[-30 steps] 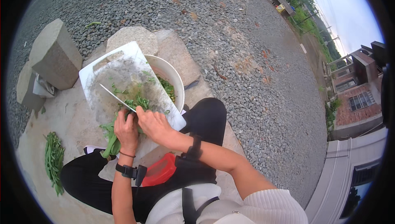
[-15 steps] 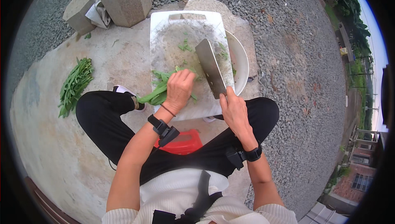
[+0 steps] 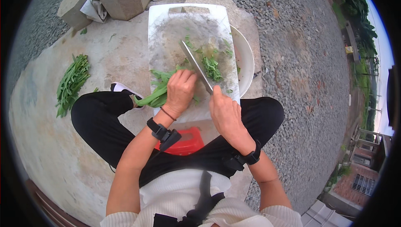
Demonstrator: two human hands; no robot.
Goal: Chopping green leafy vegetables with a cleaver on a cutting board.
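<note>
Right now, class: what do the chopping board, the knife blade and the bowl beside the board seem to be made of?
Chopping board: probably plastic; white, matte, scuffed grey.
Knife blade: metal, likely steel; thin, grey, dull sheen.
Bowl: white, smooth rim; plastic, enamel or ceramic, unclear.

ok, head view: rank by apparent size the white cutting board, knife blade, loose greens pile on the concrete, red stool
1. White plastic cutting board
2. Loose pile of green stalks
3. Steel knife blade; the red plastic stool is mostly hidden, so unranked.
</note>
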